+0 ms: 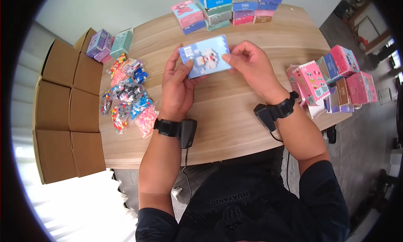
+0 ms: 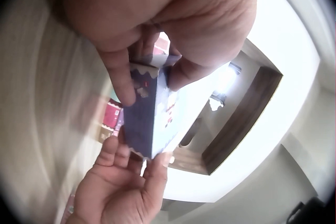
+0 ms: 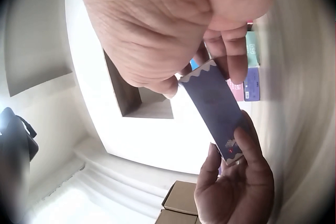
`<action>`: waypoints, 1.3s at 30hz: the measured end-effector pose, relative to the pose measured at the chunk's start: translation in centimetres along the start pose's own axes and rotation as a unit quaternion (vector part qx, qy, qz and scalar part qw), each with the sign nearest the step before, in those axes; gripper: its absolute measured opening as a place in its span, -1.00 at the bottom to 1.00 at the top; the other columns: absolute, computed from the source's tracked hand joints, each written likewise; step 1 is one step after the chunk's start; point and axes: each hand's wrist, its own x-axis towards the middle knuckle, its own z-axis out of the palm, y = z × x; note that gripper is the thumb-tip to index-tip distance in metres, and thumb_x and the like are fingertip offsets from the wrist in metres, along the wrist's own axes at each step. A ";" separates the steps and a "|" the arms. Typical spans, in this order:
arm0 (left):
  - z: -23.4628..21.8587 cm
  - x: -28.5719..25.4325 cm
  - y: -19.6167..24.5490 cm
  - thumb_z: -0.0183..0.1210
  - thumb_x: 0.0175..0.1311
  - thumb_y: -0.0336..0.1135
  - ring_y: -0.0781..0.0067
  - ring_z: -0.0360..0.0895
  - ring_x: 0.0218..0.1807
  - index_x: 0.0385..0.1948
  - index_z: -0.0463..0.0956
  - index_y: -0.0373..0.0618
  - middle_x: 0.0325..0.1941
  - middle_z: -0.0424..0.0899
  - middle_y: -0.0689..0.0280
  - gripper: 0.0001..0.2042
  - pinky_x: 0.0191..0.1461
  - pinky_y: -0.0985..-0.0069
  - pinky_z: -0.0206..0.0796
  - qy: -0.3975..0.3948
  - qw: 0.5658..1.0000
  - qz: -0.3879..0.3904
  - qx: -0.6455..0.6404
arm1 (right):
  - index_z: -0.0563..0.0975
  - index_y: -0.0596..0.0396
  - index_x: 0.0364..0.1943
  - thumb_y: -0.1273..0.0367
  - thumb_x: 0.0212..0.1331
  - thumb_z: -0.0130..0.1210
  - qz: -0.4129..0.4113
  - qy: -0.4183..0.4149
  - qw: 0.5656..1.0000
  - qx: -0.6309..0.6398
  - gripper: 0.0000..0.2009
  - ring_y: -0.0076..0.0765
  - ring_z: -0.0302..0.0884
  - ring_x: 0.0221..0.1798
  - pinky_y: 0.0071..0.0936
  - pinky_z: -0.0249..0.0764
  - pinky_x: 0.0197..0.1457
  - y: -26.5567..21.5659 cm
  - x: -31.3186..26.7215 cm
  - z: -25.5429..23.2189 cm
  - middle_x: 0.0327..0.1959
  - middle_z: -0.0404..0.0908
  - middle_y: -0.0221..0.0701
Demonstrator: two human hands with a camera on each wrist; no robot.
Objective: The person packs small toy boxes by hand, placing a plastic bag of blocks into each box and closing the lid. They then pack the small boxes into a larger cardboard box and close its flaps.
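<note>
A small light-blue cardboard box [image 1: 206, 57] with a white and red pixel figure printed on its face is held up between both hands over the table. My left hand [image 1: 178, 80] grips its left end, thumb across the front. At the opposite end my right hand [image 1: 251, 70] pinches the edge, thumb on the face. From the left wrist, the box [image 2: 147, 113] shows a purple-blue side with a scalloped light edge. In the right wrist view the narrow side of the box [image 3: 212, 106] runs between the fingers of both hands.
Stacked colourful boxes [image 1: 218, 17] stand at the table's back; more boxes [image 1: 310, 84] crowd its right edge. Several clear bags of small coloured bricks [image 1: 128, 91] lie at left, beside brown cartons [image 1: 52, 105]. Two small boxes [image 1: 121, 42] sit behind the bags on the wooden table [image 1: 226, 128].
</note>
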 end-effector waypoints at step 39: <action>-2.9 1.7 -1.9 0.00 0.62 -0.02 0.26 0.53 0.29 0.37 0.34 -0.16 0.21 0.61 0.16 -0.52 0.30 0.19 0.37 0.104 0.993 0.037 -0.039 | 0.63 0.12 0.06 0.21 0.44 0.22 0.116 -0.150 0.982 0.011 -0.69 -0.32 0.70 0.04 -0.37 0.63 0.03 -5.4 2.2 5.1 0.03 0.71 -0.30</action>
